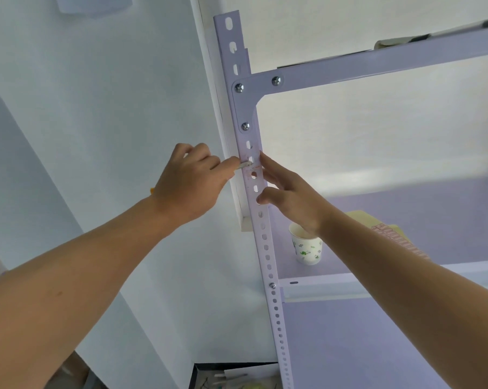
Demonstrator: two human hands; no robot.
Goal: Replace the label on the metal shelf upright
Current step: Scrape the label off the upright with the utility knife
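Note:
A white perforated metal shelf upright (266, 248) runs from top centre down to the bottom. A faint pinkish label (251, 175) sits on it at mid height, around the holes. My left hand (189, 182) is closed on a small tool with a metal blade (245, 165) and a yellow end at the wrist; the blade tip touches the label's upper left edge. My right hand (289, 192) rests flat against the upright's right edge beside the label, fingers spread, holding nothing.
A paper cup with green leaf print (307, 245) stands on the middle shelf (377, 279) just right of the upright. A yellowish sheet with pink labels (391, 234) lies behind my right forearm. The white wall is to the left; a dark box (231, 376) sits below.

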